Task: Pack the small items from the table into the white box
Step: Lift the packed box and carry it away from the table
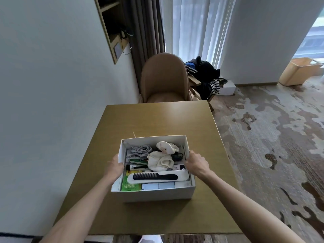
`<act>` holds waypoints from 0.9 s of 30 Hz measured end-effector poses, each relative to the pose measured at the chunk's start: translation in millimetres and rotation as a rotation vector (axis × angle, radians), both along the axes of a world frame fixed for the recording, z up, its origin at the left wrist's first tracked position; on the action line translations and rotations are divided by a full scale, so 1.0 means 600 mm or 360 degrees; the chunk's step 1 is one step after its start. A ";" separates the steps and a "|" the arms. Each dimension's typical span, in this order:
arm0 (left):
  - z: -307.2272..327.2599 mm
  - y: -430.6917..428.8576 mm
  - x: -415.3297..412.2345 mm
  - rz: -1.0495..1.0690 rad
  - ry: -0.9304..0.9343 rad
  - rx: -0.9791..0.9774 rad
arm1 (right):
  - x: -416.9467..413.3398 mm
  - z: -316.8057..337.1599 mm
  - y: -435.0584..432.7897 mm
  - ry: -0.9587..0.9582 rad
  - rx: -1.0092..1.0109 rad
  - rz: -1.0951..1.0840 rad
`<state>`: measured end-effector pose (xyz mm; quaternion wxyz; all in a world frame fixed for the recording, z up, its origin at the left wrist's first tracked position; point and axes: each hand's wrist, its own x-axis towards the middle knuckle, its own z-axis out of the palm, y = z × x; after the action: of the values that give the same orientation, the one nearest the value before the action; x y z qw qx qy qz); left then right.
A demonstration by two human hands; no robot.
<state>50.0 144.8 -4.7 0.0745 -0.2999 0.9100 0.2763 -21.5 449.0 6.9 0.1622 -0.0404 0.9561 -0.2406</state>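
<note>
White box (pixel 154 195) open-topped on the near half of the wooden table (pixel 157 120), packed with a black comb (pixel 155 176), a coiled grey cable (pixel 140 149), cream cloth pouches (pixel 160 162) and a green packet (pixel 130 185). Clasped from both sides, hands apart: left hand (pixel 114 166) on the left wall, somewhat blurred, thumb at the rim; right hand (pixel 196 163) on the right wall, fingers curled over its edge. Beyond the table, a tan chair (pixel 164 78); right of that, a heap of dark clothes (pixel 206 74) above patterned carpet (pixel 271 137)
</note>
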 end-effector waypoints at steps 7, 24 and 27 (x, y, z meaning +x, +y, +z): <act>-0.001 0.045 0.055 -0.0136 -0.0140 -0.0110 | 0.012 0.009 0.061 -0.0027 0.0129 0.0160; -0.004 0.076 0.033 -0.0381 -0.0052 -0.0140 | 0.035 0.036 0.096 -0.0067 0.0232 -0.0084; -0.002 0.096 0.026 -0.0398 -0.0088 -0.0069 | 0.051 0.030 0.117 -0.0159 0.0221 -0.0187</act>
<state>65.4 202.3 -5.7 0.1268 -0.1932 0.9437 0.2367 9.4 519.2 25.1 0.1976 0.0390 0.9619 -0.1847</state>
